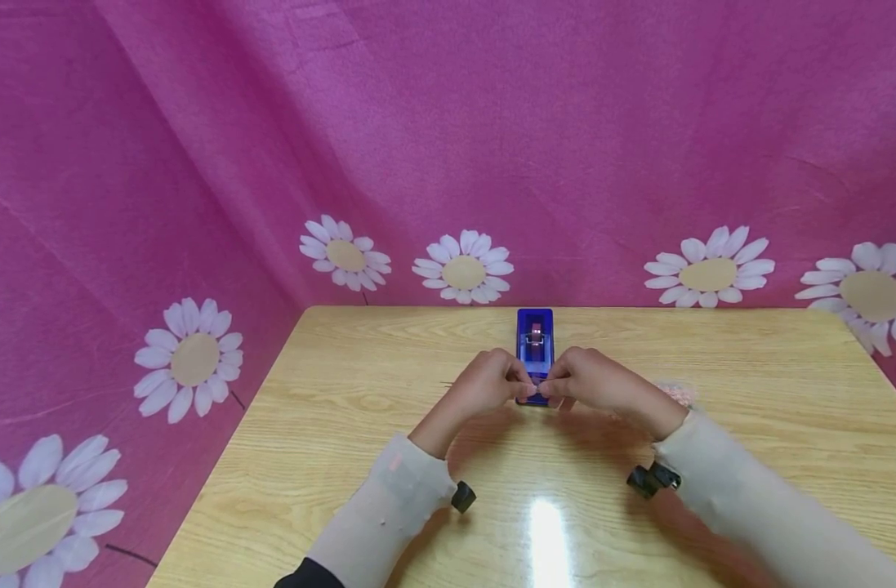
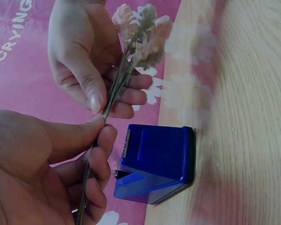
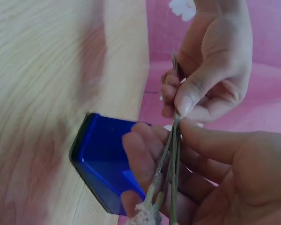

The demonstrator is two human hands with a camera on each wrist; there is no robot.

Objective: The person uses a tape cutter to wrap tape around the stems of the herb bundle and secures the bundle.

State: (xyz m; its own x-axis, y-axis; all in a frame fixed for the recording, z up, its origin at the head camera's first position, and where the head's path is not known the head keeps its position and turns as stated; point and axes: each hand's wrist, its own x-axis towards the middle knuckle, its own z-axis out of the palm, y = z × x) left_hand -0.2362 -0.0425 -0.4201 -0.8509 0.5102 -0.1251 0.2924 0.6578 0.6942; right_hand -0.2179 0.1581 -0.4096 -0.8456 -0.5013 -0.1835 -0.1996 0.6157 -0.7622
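Both hands hold a small bunch of artificial flowers (image 2: 152, 44) by its thin green-brown stems (image 3: 173, 159). In the left wrist view the fluffy heads are pale pink and grey-green. My left hand (image 1: 492, 380) curls its fingers round the lower stems, thumb on top. Close beside it, my right hand (image 1: 595, 380) pinches the stems with its thumb, its other fingers loosely bent beneath them. In the head view the hands meet over the near end of a blue tape dispenser (image 1: 536, 357), and the right wrist partly hides the flower heads (image 1: 679, 394).
The dispenser stands near the back edge of the light wooden table (image 1: 359, 425). A pink cloth (image 1: 565, 147) printed with white daisies hangs behind and at the left. Each sleeve carries a small black camera, one at the left wrist (image 1: 463, 496).
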